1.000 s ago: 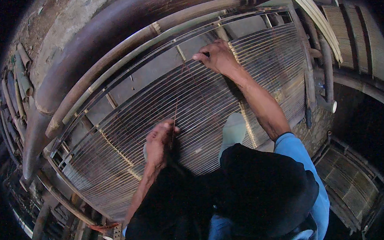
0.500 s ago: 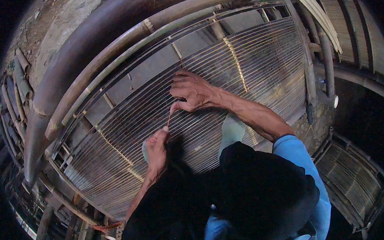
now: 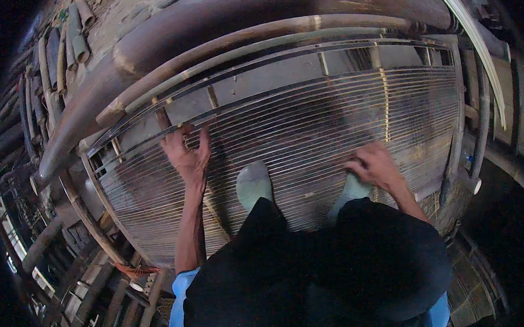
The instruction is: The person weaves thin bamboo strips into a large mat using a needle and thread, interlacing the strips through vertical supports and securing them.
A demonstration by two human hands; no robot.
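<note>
A wide panel of thin parallel bamboo slats (image 3: 307, 122) lies in front of me, crossed by pale binding lines. My left hand (image 3: 186, 158) rests at its far left part, by the dark outer slats. Thumb and fingers are spread there, with nothing visible between them. Over the right part of the slats, my right hand (image 3: 378, 166) is bent at the fingers and smeared by motion. Its fingertips are beside my right foot in a pale sock (image 3: 358, 187), and what they touch is hidden. My left foot in a similar sock (image 3: 253, 183) is on the panel between the hands.
Thick bamboo poles (image 3: 219, 29) run along the panel's far side. A bundle of pale strips (image 3: 475, 40) hangs at the upper right. Cut bamboo pieces (image 3: 61, 55) are heaped at the far left. An orange tie (image 3: 134, 269) wraps the frame's near left corner.
My hands have parted from where they met around a thin strand. The left moved to the far left slats and spread its fingers; the right moved right. The view has shifted too.
</note>
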